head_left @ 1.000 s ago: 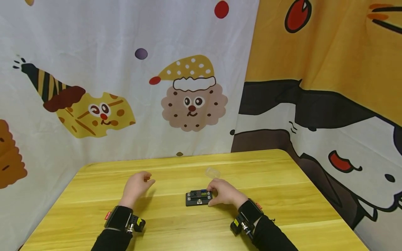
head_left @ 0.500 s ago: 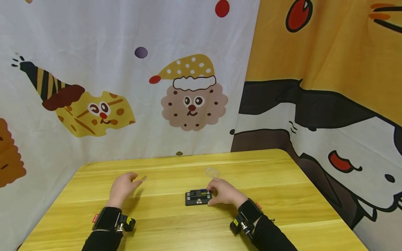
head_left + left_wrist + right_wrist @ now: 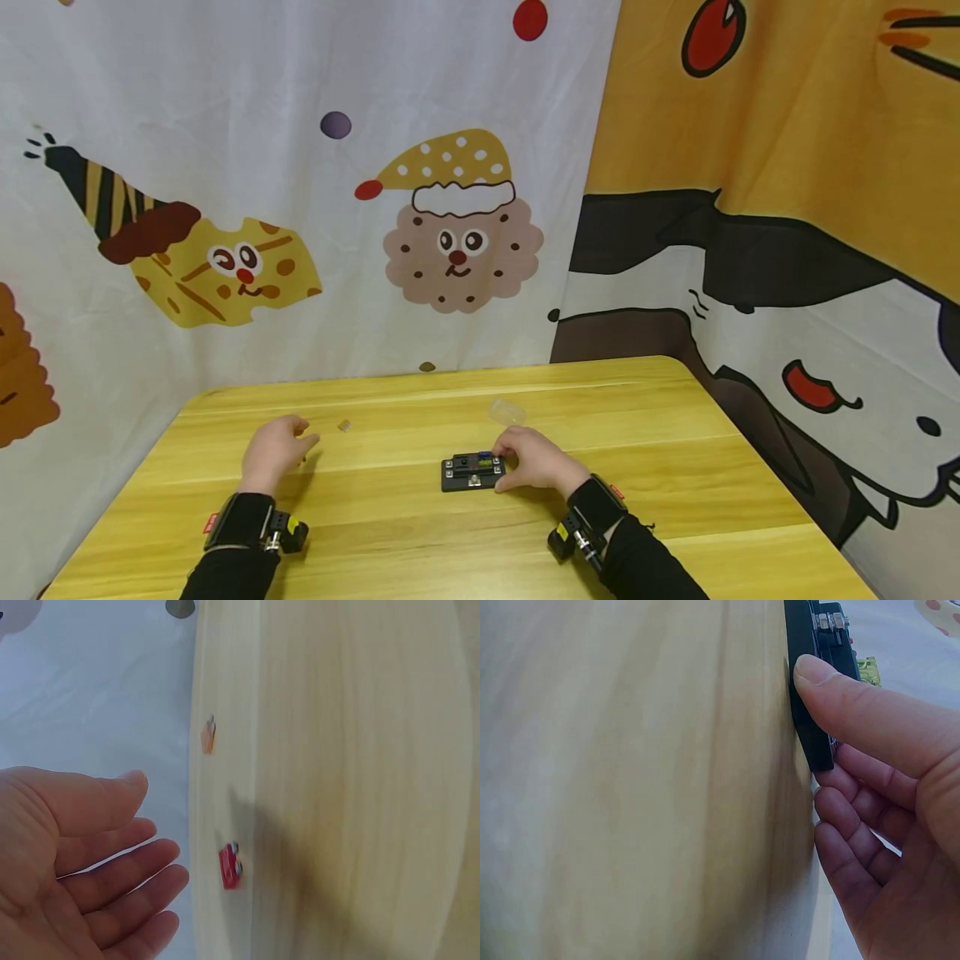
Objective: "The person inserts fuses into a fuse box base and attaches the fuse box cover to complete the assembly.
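Observation:
My left hand (image 3: 273, 457) is over the left part of the table, fingers relaxed and slightly bent, holding nothing. Just beyond its fingertips in the left wrist view lies a small red blade fuse (image 3: 229, 866) with two metal prongs. An orange blade fuse (image 3: 208, 737) lies farther off; in the head view the orange fuse (image 3: 344, 426) is right of that hand. With thumb and fingers, my right hand (image 3: 542, 461) grips the right end of a black fuse block (image 3: 472, 473). Metal terminals and blue and yellow-green pieces sit on the block; its right end is partly covered.
A clear plastic container (image 3: 507, 412) lies behind the right hand. The wooden table (image 3: 420, 542) ends at a printed curtain (image 3: 345, 325) at the back. Black wrist cameras are strapped to both wrists.
My left hand has moved left, away from the orange fuse, which came into sight on the table and stays there. The right hand and the block have stayed in place.

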`<state>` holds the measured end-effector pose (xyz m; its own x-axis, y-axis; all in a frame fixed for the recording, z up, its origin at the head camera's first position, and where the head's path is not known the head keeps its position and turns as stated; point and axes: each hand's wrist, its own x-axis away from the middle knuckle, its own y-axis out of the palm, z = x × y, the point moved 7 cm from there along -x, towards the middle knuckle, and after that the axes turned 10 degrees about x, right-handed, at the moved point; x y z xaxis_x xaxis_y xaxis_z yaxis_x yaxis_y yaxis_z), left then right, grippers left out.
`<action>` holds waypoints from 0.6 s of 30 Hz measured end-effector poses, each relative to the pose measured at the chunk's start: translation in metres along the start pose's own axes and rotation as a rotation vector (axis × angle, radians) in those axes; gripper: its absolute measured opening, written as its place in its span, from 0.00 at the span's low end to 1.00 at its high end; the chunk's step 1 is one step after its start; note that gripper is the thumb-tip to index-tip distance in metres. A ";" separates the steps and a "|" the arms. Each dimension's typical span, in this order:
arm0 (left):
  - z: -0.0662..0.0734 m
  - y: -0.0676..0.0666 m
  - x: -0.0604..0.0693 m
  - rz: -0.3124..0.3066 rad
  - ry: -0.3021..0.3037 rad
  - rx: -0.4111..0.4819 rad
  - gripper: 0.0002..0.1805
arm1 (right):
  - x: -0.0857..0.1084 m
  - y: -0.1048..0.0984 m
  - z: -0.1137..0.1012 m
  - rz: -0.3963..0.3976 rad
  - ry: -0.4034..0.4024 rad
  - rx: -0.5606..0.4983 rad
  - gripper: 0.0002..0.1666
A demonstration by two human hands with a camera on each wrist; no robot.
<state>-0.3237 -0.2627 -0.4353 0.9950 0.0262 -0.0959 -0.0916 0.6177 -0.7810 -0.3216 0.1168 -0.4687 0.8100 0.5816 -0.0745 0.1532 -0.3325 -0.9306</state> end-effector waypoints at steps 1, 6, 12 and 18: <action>-0.002 -0.001 0.000 0.000 -0.010 -0.001 0.23 | 0.000 0.000 0.000 0.002 -0.003 0.001 0.25; -0.010 -0.004 -0.001 -0.002 -0.049 -0.007 0.21 | 0.000 -0.001 0.000 0.003 0.001 0.000 0.25; -0.016 -0.006 0.001 -0.016 -0.051 -0.012 0.18 | 0.001 0.000 0.000 -0.004 0.007 -0.005 0.25; -0.020 -0.007 0.004 -0.042 -0.066 -0.002 0.11 | 0.001 0.000 -0.001 -0.009 0.011 -0.009 0.26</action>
<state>-0.3202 -0.2826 -0.4430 0.9984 0.0524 -0.0222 -0.0499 0.6174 -0.7851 -0.3207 0.1167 -0.4684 0.8146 0.5767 -0.0620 0.1659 -0.3340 -0.9279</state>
